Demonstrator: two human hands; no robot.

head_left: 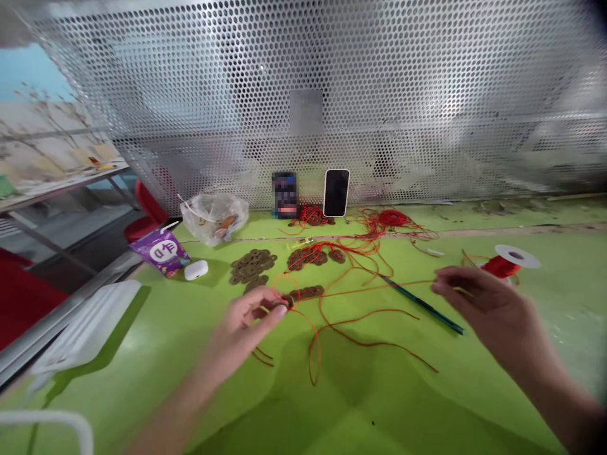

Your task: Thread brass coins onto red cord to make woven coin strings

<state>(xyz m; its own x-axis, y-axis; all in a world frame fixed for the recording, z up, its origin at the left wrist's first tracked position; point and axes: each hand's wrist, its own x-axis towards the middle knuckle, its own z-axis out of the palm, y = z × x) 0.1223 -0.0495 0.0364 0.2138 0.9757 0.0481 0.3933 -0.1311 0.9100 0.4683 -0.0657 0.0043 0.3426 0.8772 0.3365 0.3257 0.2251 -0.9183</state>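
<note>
Between the thumb and fingers of my left hand (258, 314) is a dark round coin with red cord around it. My right hand (478, 297) pinches the far end of a red cord (374, 289), which runs nearly straight across from the coin. Just behind my left hand lies a short row of coins (310, 291) with red cord on them. Loose red cord (351, 335) curls over the green table between the hands. A dark teal pen-like tool (427, 304) lies slantwise left of my right hand.
Coins (251, 265) are heaped at centre-left, with corded coins (313, 254) beside them. Behind are tangled red cord (391, 218), a white-edged phone (336, 193) and a plastic bag (215, 217). A purple packet (164, 251) and white case (196, 270) stand left; a spool (516, 255) is right.
</note>
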